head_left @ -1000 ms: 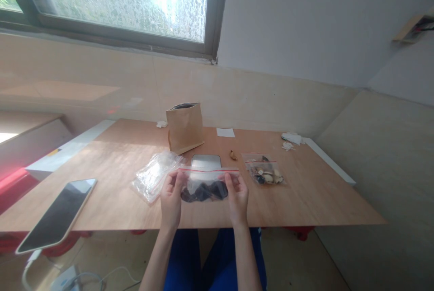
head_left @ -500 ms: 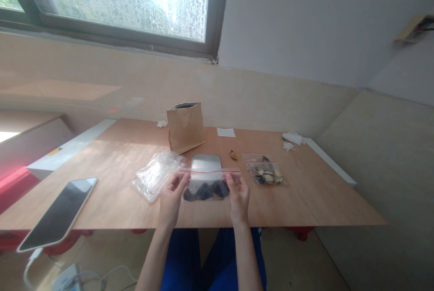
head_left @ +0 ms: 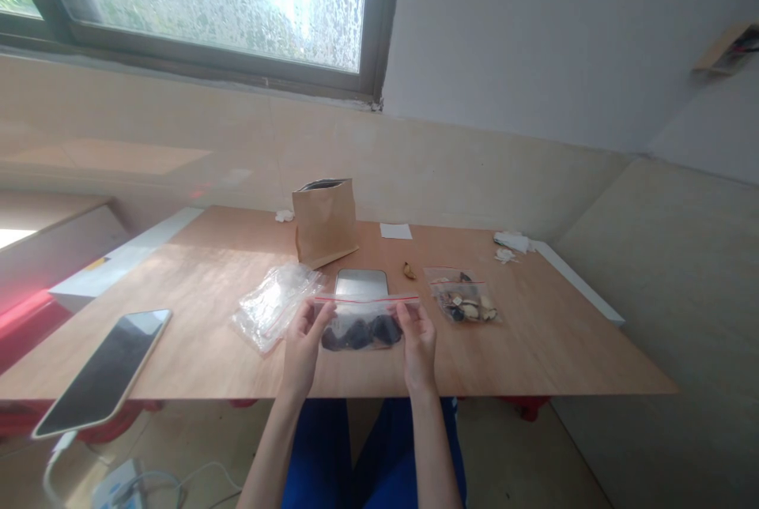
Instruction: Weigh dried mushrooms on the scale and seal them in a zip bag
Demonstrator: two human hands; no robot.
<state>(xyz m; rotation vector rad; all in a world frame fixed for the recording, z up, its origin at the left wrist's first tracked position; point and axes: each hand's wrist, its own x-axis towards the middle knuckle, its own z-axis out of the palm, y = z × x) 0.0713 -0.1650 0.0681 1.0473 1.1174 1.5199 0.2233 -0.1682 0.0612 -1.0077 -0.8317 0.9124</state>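
Note:
A clear zip-lock bag with a red seal line hangs between my two hands, several dark, rounded pieces lying in its lower part. My left hand pinches its top left corner between thumb and fingers. At the top right corner, my right hand has the same kind of pinch. Just behind the bag lies a flat silver device like a small scale, its near part hidden. Left of my left hand rests a pile of clear plastic bags. To the right are filled zip-lock bags with pale and dark dried pieces.
An open brown paper pouch stands toward the back. Near the scale lies a small brown piece. A phone on a cable overhangs the front left edge. White paper and crumpled tissue lie along the back.
My left hand has shifted very slightly to the right. Both hands keep their hold on the bag, and the other things stay in place.

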